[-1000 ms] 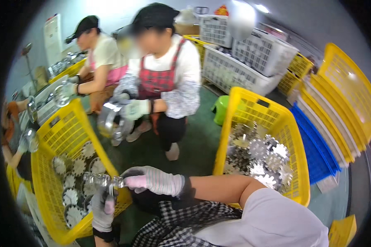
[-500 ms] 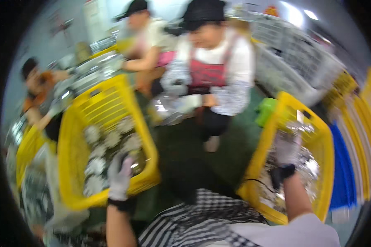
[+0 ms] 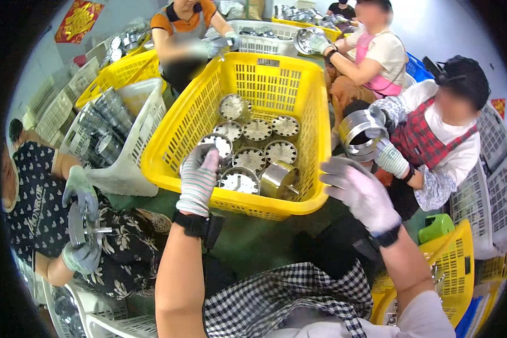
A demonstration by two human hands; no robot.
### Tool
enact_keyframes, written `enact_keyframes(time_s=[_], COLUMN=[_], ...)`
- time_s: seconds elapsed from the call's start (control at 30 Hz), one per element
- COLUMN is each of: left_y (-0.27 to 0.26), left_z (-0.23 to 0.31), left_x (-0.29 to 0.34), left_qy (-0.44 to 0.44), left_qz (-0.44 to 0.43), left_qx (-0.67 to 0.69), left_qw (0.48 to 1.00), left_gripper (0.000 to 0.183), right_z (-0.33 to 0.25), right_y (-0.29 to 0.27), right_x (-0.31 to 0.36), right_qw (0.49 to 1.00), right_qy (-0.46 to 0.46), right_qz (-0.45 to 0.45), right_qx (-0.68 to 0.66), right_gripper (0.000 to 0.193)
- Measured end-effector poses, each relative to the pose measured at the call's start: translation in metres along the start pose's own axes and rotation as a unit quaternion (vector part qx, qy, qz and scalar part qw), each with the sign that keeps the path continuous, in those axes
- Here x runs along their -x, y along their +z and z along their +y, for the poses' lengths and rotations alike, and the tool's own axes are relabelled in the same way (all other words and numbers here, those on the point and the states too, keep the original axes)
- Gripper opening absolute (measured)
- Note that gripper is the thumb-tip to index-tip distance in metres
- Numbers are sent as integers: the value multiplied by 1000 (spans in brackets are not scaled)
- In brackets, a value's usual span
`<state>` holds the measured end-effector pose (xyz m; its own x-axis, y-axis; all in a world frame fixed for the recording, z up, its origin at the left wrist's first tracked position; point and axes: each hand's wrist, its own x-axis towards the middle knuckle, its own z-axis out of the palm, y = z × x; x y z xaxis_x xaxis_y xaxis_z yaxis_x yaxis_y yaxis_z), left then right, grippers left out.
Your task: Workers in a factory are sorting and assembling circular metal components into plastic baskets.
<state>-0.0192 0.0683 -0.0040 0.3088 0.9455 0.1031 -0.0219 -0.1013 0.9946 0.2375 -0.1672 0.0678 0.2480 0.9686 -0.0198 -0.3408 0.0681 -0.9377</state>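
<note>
Right now my left hand (image 3: 199, 179) hangs over the near rim of the yellow basket (image 3: 312, 112), gloved fingers curled loosely and holding nothing. Just beyond those fingertips lie the round metal parts (image 3: 256, 130), packed flat in rows on the basket floor. My right hand (image 3: 361, 194) hovers at the basket's right corner, fingers spread and empty, near a shiny metal cup (image 3: 277, 179) lying tipped on its side.

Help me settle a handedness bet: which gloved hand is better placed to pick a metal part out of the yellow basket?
Probably the left hand: it already reaches over the yellow basket's near rim, right above the round metal parts. The right hand hovers open outside the basket's right corner.
</note>
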Motion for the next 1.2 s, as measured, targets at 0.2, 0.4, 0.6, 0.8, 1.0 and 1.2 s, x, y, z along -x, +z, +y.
enact_keyframes(time_s=[0.2, 0.4, 0.6, 0.8, 1.0, 1.2], left_y=[10, -5, -15, -7, -8, -8], left_z=[-4, 23, 37, 29, 38, 38], left_x=[9, 25, 35, 32, 33, 27], left_qy=[1, 49, 25, 20, 30, 23], left_qz=[-25, -6, -31, -54, -55, -65], left_qx=[-33, -229, -186, -195, -216, -242], left_qw=[999, 972, 982, 979, 974, 968], left_gripper=[21, 21, 23, 26, 26, 24], right_z=[87, 135, 178, 195, 205, 188], right_y=[-15, -38, -34, -45, -52, -102], right_x=[-156, -227, -225, -241, -262, -270], right_qw=[945, 451, 534, 717, 689, 807], right_qy=[201, 245, 244, 326, 326, 237], right_qz=[-10, -288, -76, 129, 30, 25], right_qx=[258, 809, 806, 603, 646, 541], right_gripper=[56, 50, 56, 85, 84, 42])
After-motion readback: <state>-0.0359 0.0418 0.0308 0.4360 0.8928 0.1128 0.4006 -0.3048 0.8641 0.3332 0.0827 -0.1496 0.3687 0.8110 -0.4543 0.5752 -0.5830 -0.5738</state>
